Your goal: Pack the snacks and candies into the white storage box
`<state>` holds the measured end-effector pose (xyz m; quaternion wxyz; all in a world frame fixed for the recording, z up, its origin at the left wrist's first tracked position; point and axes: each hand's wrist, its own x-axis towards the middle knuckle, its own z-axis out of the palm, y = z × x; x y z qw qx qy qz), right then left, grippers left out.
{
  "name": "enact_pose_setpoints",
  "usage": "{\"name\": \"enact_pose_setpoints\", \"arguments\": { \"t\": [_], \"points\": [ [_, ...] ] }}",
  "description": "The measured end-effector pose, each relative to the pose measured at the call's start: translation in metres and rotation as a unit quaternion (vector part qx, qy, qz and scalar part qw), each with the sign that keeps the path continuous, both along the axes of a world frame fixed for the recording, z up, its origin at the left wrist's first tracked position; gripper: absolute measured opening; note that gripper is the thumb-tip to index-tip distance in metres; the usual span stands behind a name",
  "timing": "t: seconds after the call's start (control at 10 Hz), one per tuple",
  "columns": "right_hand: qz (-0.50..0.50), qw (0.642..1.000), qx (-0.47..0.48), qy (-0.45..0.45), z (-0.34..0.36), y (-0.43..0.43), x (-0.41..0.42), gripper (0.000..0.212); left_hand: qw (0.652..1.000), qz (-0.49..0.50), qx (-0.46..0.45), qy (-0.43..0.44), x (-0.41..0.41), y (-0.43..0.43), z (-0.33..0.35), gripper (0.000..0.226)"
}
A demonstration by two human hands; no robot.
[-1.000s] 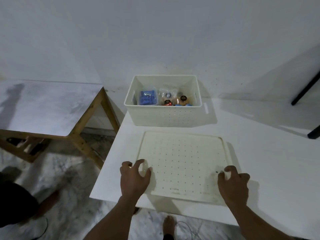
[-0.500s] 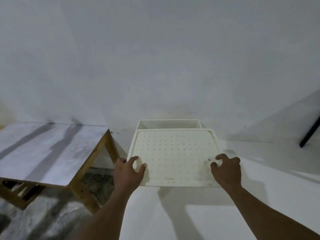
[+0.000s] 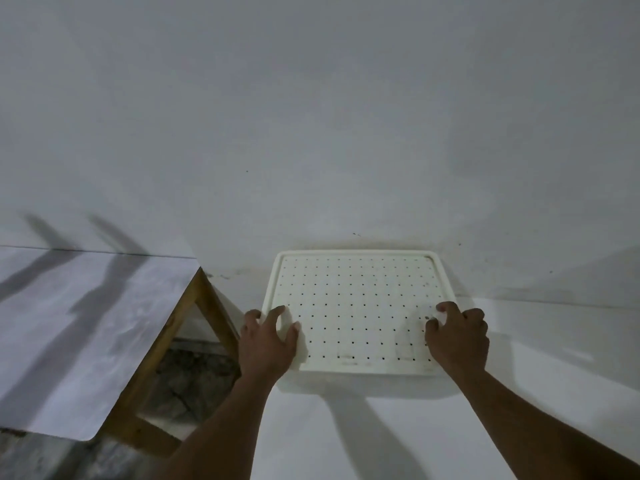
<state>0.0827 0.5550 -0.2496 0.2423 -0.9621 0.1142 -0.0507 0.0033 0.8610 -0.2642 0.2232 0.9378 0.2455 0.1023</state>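
Observation:
A cream perforated lid [image 3: 356,306] lies over the white storage box [image 3: 346,382], of which only a strip of front wall shows below the lid. The snacks and candies inside are hidden. My left hand [image 3: 266,341] grips the lid's near left corner with curled fingers on top. At the near right corner my right hand [image 3: 457,336] holds the lid the same way.
The box stands on a white table [image 3: 381,438] against a plain white wall. To the left is a second table with a marbled top [image 3: 76,327] and wooden legs, with a gap of dark floor between the two.
The lid has gone from lying on the table in front of the open box to covering the box. Both hands carried it away from me and up. The camera tilted up.

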Motion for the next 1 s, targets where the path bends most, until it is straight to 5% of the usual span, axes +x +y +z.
{"name": "enact_pose_setpoints", "arguments": {
  "t": [0.3,0.5,0.8,1.0],
  "points": [
    [0.165,0.964,-0.209,-0.020,-0.018,0.020,0.016,0.054,0.981,-0.112,0.152,0.042,0.019,0.003,-0.007,0.060],
    [0.253,0.956,-0.143,0.034,-0.010,0.026,-0.018,0.073,0.965,-0.219,0.104,0.099,0.005,-0.043,0.004,0.069],
    [0.378,0.915,-0.100,0.099,0.020,-0.036,-0.076,0.056,0.954,-0.249,0.081,0.147,-0.044,-0.120,0.037,0.054],
    [0.343,0.929,-0.036,0.138,0.058,-0.116,-0.088,0.040,0.961,-0.236,-0.012,0.142,-0.064,-0.198,0.083,0.051]
  ]
}}
